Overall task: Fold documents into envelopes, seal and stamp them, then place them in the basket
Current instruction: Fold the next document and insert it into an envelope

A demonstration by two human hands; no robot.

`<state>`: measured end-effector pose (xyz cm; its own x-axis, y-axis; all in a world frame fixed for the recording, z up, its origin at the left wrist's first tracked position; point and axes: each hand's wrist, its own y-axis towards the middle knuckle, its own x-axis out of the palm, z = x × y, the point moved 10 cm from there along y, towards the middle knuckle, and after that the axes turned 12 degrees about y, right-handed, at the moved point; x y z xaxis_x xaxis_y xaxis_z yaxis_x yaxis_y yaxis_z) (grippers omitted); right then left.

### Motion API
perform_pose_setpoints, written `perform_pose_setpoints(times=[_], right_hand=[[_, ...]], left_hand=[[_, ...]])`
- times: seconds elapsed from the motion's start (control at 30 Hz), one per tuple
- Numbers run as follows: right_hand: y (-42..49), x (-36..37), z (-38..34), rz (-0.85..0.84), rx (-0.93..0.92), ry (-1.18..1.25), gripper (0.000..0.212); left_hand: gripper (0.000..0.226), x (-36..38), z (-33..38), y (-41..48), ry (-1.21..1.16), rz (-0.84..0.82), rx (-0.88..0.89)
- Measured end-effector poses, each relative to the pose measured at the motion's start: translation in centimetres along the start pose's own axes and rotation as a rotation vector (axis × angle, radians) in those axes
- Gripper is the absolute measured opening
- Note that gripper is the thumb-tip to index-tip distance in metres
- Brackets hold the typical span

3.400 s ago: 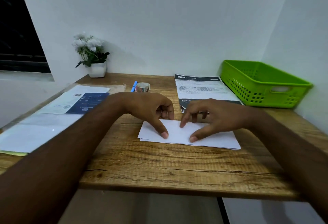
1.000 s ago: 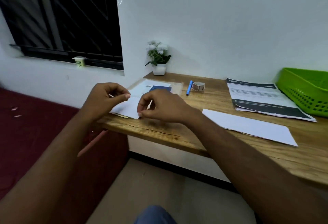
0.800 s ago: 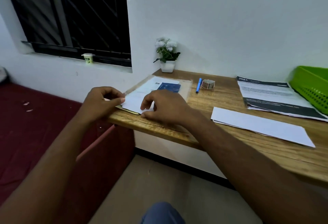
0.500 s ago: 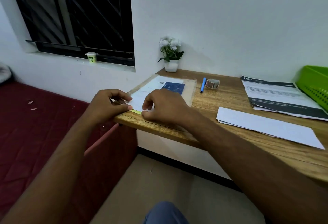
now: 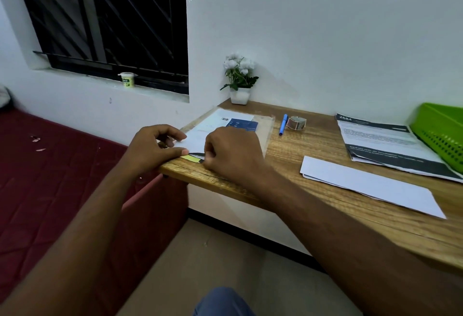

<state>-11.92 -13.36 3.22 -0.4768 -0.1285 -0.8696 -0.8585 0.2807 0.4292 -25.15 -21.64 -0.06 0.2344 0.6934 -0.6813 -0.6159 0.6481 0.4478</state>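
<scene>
A wooden table (image 5: 313, 149) is set against a white wall (image 5: 325, 27), and a long crack is seen along its near edge. At its far corner, toward 12 o'clock, a small white pot of white flowers (image 5: 239, 79) is stood upright, close to the wall. At 10 o'clock a dark window (image 5: 107, 20) is barred by a black metal grille. On its sill (image 5: 75, 73) a little white tub with a green label (image 5: 127, 79) is placed. A dark red quilted bed (image 5: 37, 178) is spread at 8 o'clock, flecked with a few pale scraps. Beige floor (image 5: 213, 260) is seen at 6 o'clock, beneath the table.
</scene>
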Motion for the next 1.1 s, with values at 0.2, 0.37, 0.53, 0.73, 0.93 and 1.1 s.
perform_pose_setpoints(times=[0.2, 0.37, 0.53, 0.73, 0.93, 1.1], right_hand=[[-2.6, -2.6, -0.5, 0.115, -0.037, 0.115, 0.014], [-5.5, -5.7, 0.9, 0.229, 0.033, 0.399, 0.004], [-8.3, -9.0, 3.7, 0.342, 0.123, 0.962, 0.010], [-11.2, -13.0, 7.4, 0.472, 0.224, 1.266, 0.016], [-13.8, -15.6, 10.9, 0.581, 0.274, 1.298, 0.011], [-15.5, -18.0, 12.4, 0.610, 0.254, 1.267, 0.018]], left_hand=[[0.040, -0.7, 1.5, -1.2, -0.042, -0.023, 0.084], [0.027, -0.9, 3.2, -1.8, -0.139, 0.020, 0.190], [0.016, -1.0, 6.4, -1.7, -0.232, 0.091, 0.251], [0.013, -0.1, 11.9, -0.9, -0.368, 0.048, 0.360], [0.012, 0.4, 17.0, -0.1, -0.452, 0.032, 0.448], [0.014, -0.2, 21.6, 0.6, -0.367, 0.089, 0.568]])
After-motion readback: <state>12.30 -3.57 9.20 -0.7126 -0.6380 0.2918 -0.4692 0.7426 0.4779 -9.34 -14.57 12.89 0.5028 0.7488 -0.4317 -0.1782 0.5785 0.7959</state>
